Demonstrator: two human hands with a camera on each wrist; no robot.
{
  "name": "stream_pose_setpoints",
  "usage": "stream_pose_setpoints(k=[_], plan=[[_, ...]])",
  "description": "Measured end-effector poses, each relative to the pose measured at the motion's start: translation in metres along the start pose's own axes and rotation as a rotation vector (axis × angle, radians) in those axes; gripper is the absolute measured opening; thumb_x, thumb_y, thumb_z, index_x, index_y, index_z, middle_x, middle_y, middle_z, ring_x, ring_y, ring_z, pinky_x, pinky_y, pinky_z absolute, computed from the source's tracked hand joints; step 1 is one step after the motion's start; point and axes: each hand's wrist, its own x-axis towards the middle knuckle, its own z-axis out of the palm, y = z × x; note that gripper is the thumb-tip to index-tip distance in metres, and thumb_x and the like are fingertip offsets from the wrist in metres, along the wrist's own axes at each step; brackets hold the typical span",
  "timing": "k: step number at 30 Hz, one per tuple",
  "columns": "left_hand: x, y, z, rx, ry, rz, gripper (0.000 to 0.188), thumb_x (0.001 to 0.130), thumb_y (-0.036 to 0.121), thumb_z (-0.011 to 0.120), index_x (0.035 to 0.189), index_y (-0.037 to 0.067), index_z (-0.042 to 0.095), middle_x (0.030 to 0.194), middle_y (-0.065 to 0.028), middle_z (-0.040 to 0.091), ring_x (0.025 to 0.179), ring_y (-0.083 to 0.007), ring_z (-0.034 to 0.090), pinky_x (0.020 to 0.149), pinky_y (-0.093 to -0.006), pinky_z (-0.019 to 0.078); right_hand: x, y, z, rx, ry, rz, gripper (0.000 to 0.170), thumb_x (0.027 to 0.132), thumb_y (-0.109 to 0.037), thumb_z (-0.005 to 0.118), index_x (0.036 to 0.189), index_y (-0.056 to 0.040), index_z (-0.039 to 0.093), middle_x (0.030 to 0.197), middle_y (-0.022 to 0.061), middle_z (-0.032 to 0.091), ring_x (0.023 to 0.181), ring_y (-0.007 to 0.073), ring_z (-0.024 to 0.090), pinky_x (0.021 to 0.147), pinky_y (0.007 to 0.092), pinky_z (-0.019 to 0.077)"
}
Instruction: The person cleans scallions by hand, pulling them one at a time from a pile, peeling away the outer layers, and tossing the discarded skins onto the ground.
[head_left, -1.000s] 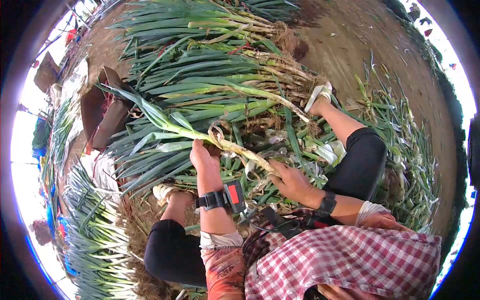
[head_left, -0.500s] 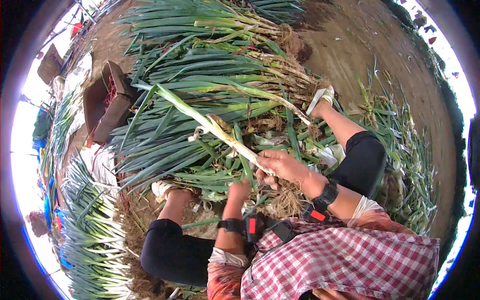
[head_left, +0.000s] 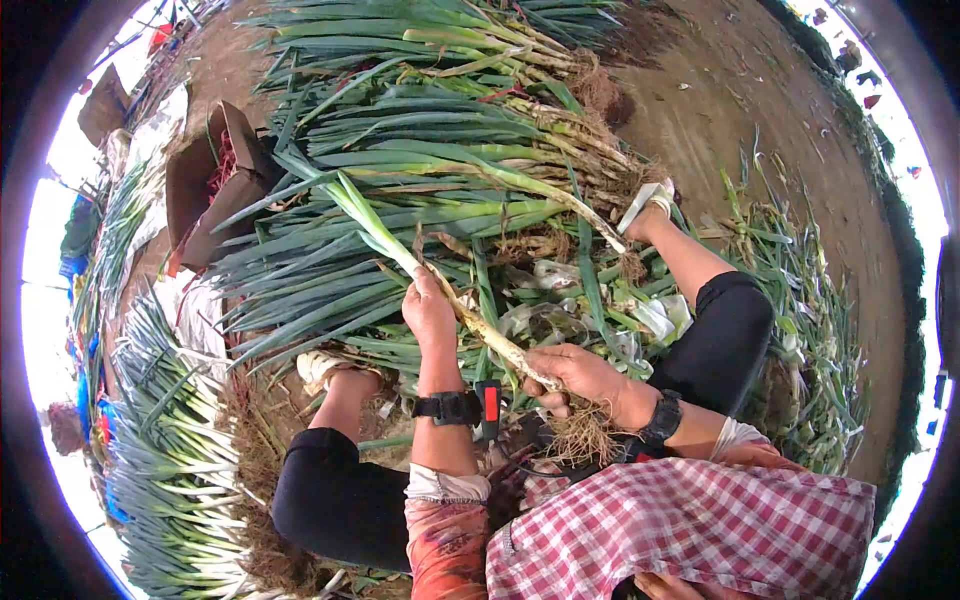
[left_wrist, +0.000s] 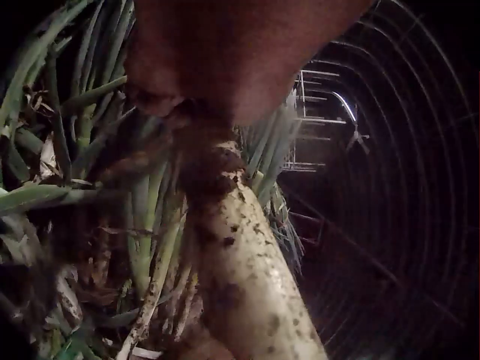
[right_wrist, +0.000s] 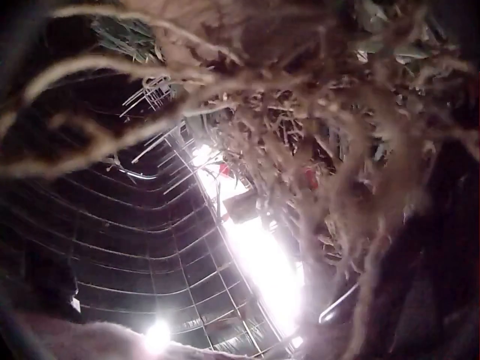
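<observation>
One long green onion (head_left: 480,328) lies slantwise between the two hands in the head view, leaves toward the upper left, roots (head_left: 585,432) at the lower right. The left hand (head_left: 430,312) grips its stalk near the middle. Around the root end the right hand (head_left: 585,378) curls its fingers. In the left wrist view the pale, dirt-specked stalk (left_wrist: 251,277) runs down from the left hand (left_wrist: 225,60). Tangled roots (right_wrist: 322,165) fill much of the right wrist view, and the right hand is mostly hidden behind them.
Bundles of green onions (head_left: 430,140) lie beyond the hands. A cardboard box (head_left: 215,190) stands at the left, above a row of whiter onions (head_left: 180,470). Loose trimmings (head_left: 800,370) cover the ground at the right, and a foot (head_left: 650,205) rests beside the bundles.
The left hand came off the stalk, dropped toward the lap, then rose and took hold of it again. The right hand shifted to the root end, and the loose peel near mid-stalk looks smaller.
</observation>
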Motion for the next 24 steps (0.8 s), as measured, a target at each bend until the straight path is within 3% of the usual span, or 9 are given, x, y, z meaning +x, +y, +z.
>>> stream_pose_setpoints(k=[7, 10, 13, 15, 18, 19, 20, 22, 24], plan=[[-0.005, -0.002, -0.01, -0.14, -0.009, -0.052, 0.039, 0.088, 0.031, 0.038, 0.073, 0.0, 0.055, 0.06, -0.0061, 0.055, 0.047, -0.0136, 0.048, 0.044, -0.0268, 0.0384, 0.0, 0.003, 0.0, -0.001, -0.019, 0.022, 0.028, 0.09, -0.027, 0.04, 0.102, -0.0031, 0.048, 0.071, 0.0019, 0.048, 0.047, 0.0072, 0.039, 0.039, 0.0215, 0.0338], [-0.003, -0.005, -0.013, -0.128, 0.004, -0.039, 0.037, 0.087, 0.029, 0.038, 0.075, -0.002, 0.055, 0.062, -0.008, 0.056, 0.047, -0.0149, 0.049, 0.043, -0.0265, 0.0395, -0.001, 0.003, -0.001, 0.15, -0.066, 0.084, 0.03, 0.09, -0.027, 0.039, 0.106, -0.0037, 0.047, 0.072, 0.0014, 0.047, 0.047, 0.0064, 0.039, 0.038, 0.0203, 0.0328], [-0.003, -0.007, -0.015, -0.126, 0.057, -0.06, 0.036, 0.086, 0.028, 0.04, 0.079, -0.003, 0.056, 0.063, -0.009, 0.056, 0.048, -0.0147, 0.05, 0.043, -0.0256, 0.0403, 0.001, 0.006, -0.005, 0.236, -0.098, 0.112, 0.023, 0.089, -0.024, 0.041, 0.101, -0.0055, 0.049, 0.07, -0.0005, 0.045, 0.045, 0.0053, 0.038, 0.037, 0.0196, 0.0356], [-0.005, -0.003, -0.02, -0.134, -0.042, -0.13, 0.038, 0.085, 0.033, 0.043, 0.082, -0.003, 0.056, 0.063, -0.0075, 0.055, 0.047, -0.0142, 0.05, 0.042, -0.0258, 0.0406, 0.0, 0.004, -0.005, 0.217, -0.083, 0.083, 0.023, 0.088, -0.023, 0.043, 0.101, -0.006, 0.049, 0.071, -0.0007, 0.046, 0.045, 0.0051, 0.039, 0.037, 0.019, 0.0348], [-0.009, 0.011, -0.02, -0.254, 0.027, -0.17, 0.039, 0.085, 0.035, 0.044, 0.083, -0.002, 0.057, 0.061, -0.0049, 0.053, 0.045, -0.0125, 0.048, 0.041, -0.0257, 0.0386, 0.0, 0.001, -0.003, 0.089, -0.013, 0.067, 0.029, 0.09, -0.026, 0.04, 0.104, -0.003, 0.05, 0.071, 0.0009, 0.049, 0.047, 0.0063, 0.042, 0.038, 0.0207, 0.036], [-0.01, 0.02, -0.023, -0.188, -0.041, -0.253, 0.039, 0.087, 0.035, 0.043, 0.085, -0.002, 0.057, 0.062, -0.0046, 0.053, 0.048, -0.0117, 0.047, 0.044, -0.0255, 0.0389, 0.002, 0.002, -0.003, 0.09, -0.013, 0.067, 0.029, 0.09, -0.026, 0.04, 0.104, -0.003, 0.05, 0.071, 0.0009, 0.049, 0.047, 0.0063, 0.042, 0.038, 0.0207, 0.036], [-0.002, 0.011, -0.023, -0.187, -0.041, -0.256, 0.039, 0.087, 0.035, 0.043, 0.085, -0.002, 0.057, 0.062, -0.0046, 0.053, 0.048, -0.0117, 0.047, 0.044, -0.0255, 0.0389, 0.004, 0.005, -0.002, -0.078, 0.023, 0.017, 0.027, 0.089, -0.026, 0.041, 0.1, -0.0026, 0.05, 0.069, 0.0016, 0.05, 0.047, 0.007, 0.043, 0.038, 0.0214, 0.0369], [0.017, -0.012, -0.017, -0.003, 0.053, -0.023, 0.039, 0.088, 0.034, 0.041, 0.087, -0.001, 0.058, 0.065, -0.0055, 0.054, 0.052, -0.0121, 0.048, 0.049, -0.0261, 0.04, 0.006, 0.009, 0.001, -0.249, 0.059, -0.032, 0.026, 0.089, -0.025, 0.041, 0.095, -0.0023, 0.05, 0.068, 0.0022, 0.051, 0.046, 0.0076, 0.045, 0.037, 0.0221, 0.0379], [0.02, -0.017, -0.014, 0.056, 0.162, 0.048, 0.036, 0.087, 0.03, 0.04, 0.087, -0.001, 0.058, 0.068, -0.0063, 0.054, 0.056, -0.0133, 0.049, 0.052, -0.0275, 0.041, 0.007, 0.014, 0.004, -0.315, 0.049, -0.092, 0.024, 0.089, -0.025, 0.041, 0.089, -0.0026, 0.049, 0.066, 0.0034, 0.052, 0.045, 0.0088, 0.046, 0.037, 0.0233, 0.0381]])
